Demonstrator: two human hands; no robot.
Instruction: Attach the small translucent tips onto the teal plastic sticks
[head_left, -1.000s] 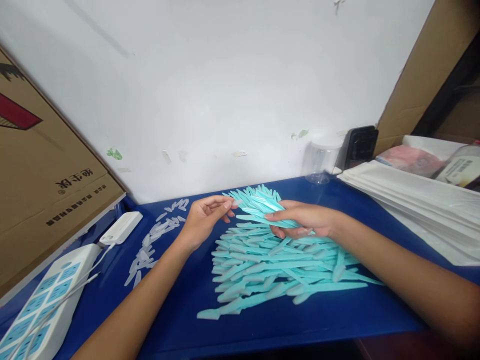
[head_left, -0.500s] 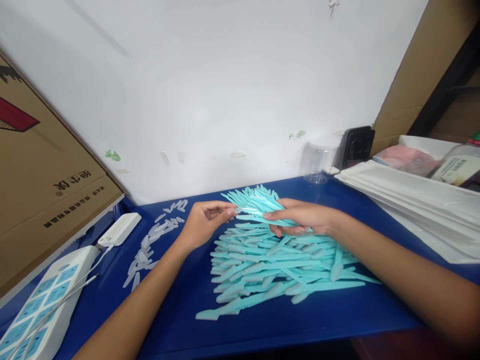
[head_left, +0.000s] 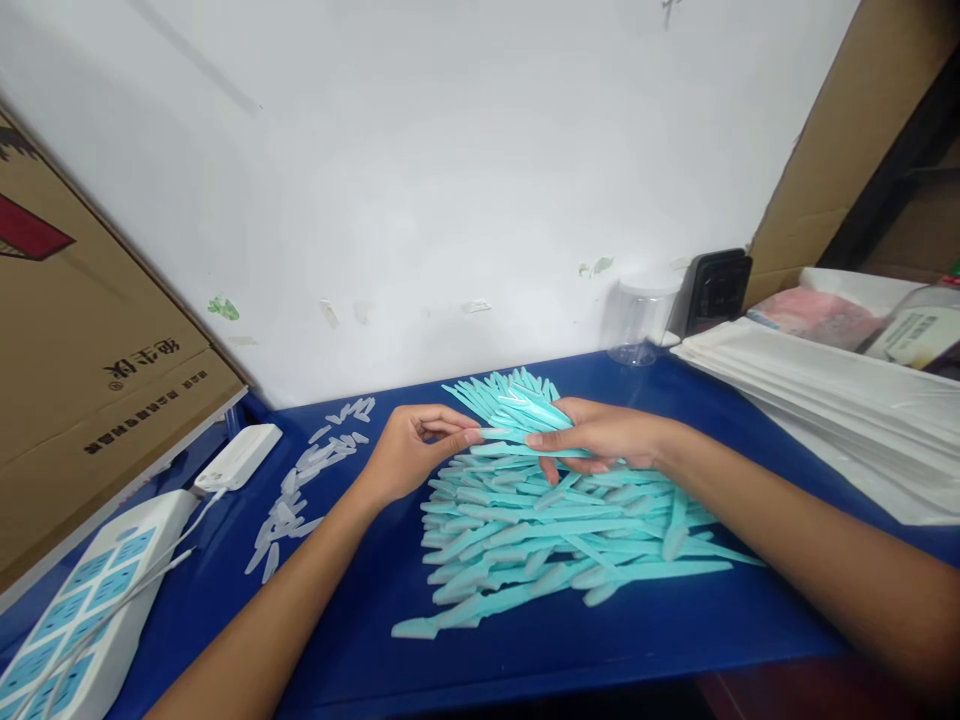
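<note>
Teal stick mid-frame, long axis left-right: left hand pinches its left tip, right hand grips bunch opposite.

Over on the left, the box has big dark Chinese characters printed upside down; turning my head, I make them out as 绝尘侠, with a small ® at the end. Under them, nearer the edge, runs a line of smaller Chinese print, too fine to read from here. At the far right, the bottle wears a pale label, its printing just a blur.
</note>
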